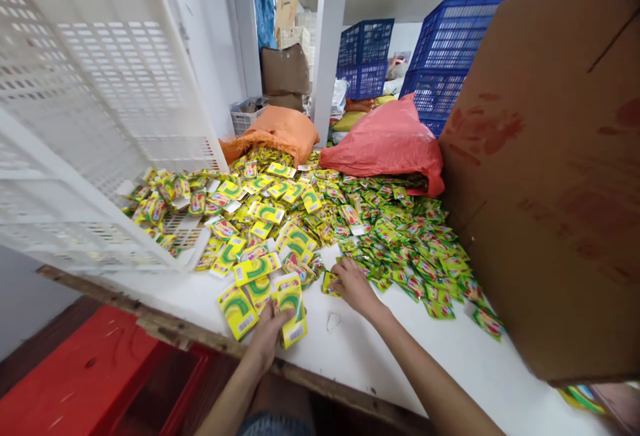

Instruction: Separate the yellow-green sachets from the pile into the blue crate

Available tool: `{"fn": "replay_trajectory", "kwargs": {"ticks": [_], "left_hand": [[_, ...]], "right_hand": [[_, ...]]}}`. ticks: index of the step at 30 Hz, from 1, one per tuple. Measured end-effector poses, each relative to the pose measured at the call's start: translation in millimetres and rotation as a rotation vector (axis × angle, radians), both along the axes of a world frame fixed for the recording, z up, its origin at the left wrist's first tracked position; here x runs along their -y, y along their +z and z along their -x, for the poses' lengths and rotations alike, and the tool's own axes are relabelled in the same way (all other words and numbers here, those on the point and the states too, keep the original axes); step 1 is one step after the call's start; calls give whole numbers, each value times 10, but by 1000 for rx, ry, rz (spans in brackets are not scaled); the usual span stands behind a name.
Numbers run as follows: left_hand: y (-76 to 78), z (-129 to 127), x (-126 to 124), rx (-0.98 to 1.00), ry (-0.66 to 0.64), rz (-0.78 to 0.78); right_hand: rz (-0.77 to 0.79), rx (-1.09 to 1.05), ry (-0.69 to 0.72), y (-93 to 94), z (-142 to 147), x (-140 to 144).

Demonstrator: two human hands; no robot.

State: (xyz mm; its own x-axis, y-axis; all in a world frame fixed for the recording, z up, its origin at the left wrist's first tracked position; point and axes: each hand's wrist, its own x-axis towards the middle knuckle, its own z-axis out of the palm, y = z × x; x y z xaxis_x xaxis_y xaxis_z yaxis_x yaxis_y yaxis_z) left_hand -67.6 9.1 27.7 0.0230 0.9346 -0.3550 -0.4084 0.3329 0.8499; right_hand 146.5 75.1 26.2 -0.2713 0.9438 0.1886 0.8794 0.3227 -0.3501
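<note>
My left hand (pixel 267 335) grips a small yellow carton (pixel 295 331) with a green curved picture, near the table's front edge. Its upper end looks open, with a white flap. Further right, the fingers of my right hand (pixel 354 286) are bent down around a small yellow-green packet (pixel 329 283) at the white tabletop; the fingertips are partly hidden. Beside my left hand lie more yellow cartons (pixel 237 311), heaped up toward the back. A spread of small green packets (pixel 400 249) lies beyond and to the right of my right hand.
At the left a white plastic crate (pixel 115 89) lies tipped, with cartons in its mouth. An orange sack (pixel 285 129) and a red sack (pixel 385 139) spill onto the table. A tall cardboard box (pixel 550 189) bounds the right. A red stool (pixel 85 369) stands below the edge.
</note>
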Motion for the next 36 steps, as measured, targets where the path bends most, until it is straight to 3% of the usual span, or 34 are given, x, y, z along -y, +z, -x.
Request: {"fn": "replay_trajectory", "kwargs": {"ticks": [5, 8, 13, 17, 21, 25, 28, 31, 36], "left_hand": [[-38, -81, -12, -35, -74, -16], [-42, -167, -16, -23, -212, -75], [-67, -325, -21, -143, -293, -227], [-136, -403, -23, -198, -321, -239], [-128, -444, 35, -544, -334, -357], [-48, -525, 125, -927, -329, -524], [-26, -601, 164, -1187, -334, -607], [-43, -638, 182, -1330, -335, -622], [-78, -604, 216, -1423, -307, -630]], "right_hand": [[-83, 24, -33, 64, -60, 389], [-129, 36, -17, 79, -91, 563], [16, -21, -62, 0, -168, 776], [139, -193, -169, -124, -265, 914], [145, -498, -271, -102, -319, 1000], [-12, -841, -417, 184, -200, 1028], [-82, -981, -425, 386, -19, 1024], [-105, -824, -460, 394, 121, 1016], [-133, -403, -409, 195, 156, 1034]]}}
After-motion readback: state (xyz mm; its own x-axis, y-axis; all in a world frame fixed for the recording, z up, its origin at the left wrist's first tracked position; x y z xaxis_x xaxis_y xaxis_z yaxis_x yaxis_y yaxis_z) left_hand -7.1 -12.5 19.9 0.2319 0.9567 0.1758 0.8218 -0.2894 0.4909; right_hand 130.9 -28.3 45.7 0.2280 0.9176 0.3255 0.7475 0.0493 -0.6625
